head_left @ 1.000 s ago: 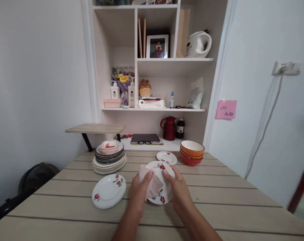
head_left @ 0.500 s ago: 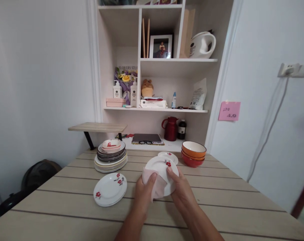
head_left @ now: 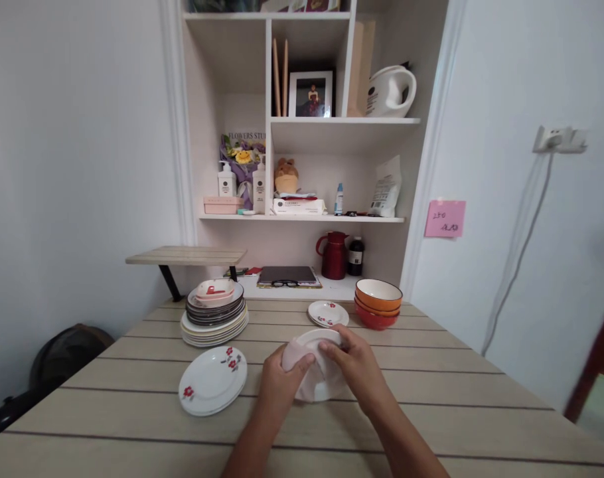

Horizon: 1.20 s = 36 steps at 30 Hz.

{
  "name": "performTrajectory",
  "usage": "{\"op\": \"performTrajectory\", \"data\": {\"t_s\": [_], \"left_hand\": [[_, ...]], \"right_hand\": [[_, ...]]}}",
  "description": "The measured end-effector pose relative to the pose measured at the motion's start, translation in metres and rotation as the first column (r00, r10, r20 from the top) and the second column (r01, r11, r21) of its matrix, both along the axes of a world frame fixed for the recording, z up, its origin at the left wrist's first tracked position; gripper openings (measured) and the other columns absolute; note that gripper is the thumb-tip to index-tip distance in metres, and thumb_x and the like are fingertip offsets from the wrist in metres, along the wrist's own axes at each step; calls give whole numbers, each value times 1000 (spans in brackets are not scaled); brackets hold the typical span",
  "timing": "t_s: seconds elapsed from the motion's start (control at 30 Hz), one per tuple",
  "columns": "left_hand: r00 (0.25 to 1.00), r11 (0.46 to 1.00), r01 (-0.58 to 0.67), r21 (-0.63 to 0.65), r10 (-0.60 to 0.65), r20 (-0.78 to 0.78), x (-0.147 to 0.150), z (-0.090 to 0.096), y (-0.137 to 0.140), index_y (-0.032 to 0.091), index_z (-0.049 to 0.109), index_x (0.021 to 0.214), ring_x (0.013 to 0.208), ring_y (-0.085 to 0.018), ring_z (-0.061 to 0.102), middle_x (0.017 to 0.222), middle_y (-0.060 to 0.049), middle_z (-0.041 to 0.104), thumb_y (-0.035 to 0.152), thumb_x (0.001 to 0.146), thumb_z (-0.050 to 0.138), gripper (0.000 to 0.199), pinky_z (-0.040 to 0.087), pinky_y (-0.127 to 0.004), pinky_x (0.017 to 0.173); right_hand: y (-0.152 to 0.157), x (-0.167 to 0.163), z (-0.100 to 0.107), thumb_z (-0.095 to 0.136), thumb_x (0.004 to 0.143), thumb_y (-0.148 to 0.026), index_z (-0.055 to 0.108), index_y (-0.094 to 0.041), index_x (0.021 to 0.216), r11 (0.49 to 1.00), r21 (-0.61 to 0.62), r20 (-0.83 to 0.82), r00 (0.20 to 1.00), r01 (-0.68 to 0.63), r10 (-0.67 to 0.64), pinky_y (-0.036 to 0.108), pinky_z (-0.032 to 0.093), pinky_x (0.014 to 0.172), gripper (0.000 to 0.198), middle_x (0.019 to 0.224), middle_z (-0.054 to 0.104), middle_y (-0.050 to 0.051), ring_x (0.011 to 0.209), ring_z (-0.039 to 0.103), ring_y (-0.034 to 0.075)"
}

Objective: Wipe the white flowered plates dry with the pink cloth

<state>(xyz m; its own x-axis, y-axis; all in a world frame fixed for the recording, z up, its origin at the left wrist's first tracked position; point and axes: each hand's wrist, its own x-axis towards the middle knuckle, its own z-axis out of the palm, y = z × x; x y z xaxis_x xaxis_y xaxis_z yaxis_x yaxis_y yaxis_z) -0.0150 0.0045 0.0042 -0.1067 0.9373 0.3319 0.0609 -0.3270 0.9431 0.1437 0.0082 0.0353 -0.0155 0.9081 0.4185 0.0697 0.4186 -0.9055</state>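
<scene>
Between my hands is a small white plate point(head_left: 332, 385), held above the table. My left hand point(head_left: 282, 375) is closed on a pale pink cloth point(head_left: 309, 385), which it presses against the plate's left side and face. My right hand point(head_left: 354, 365) grips the plate's right rim, thumb on the face and fingers curled over the upper edge. To the left lie white plates with red flowers point(head_left: 213, 378), one on another. Just beyond the held plate sit small floral plates point(head_left: 328, 313).
At the back left stands a tall stack of plates point(head_left: 216, 318) topped by small dishes point(head_left: 215, 289). Orange and red bowls point(head_left: 378, 304) are nested at the back right. Behind the table point(head_left: 431, 411), a shelf holds a laptop point(head_left: 287, 274), glasses and a red jug point(head_left: 334, 255).
The held plate has turned and tipped, so its red flower no longer shows. My right hand has shifted up along the rim. The whole view has moved slightly.
</scene>
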Motion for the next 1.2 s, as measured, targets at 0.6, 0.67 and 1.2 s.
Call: {"op": "performTrajectory", "data": {"t_s": [0.6,0.67,1.2], "left_hand": [[919,987,54,-149,9,393,10,5,-8,9,69,104,80,-25,70,95,-14,75,53,65,77,59,54,-28,68],[923,987,34,-159,30,384,10,6,-9,9,69,103,78,-24,69,93,-14,75,52,65,77,58,53,-28,67],[978,1000,13,-2,-13,207,4,10,-11,11,76,86,70,-22,66,77,-9,75,45,65,78,40,51,-26,65]], "right_hand": [[3,-33,-23,81,66,-29,68,-23,95,929,-230,-792,610,-291,-4,26,53,60,33,76,73,-2,62,65,16],[2,-32,-21,81,66,-28,68,-22,95,924,-237,-786,618,-299,-1,26,53,61,33,77,74,-1,63,65,16],[-5,-9,2,78,67,-37,69,-17,84,991,-96,-343,938,-88,50,23,43,54,28,71,68,0,61,57,16]]}}
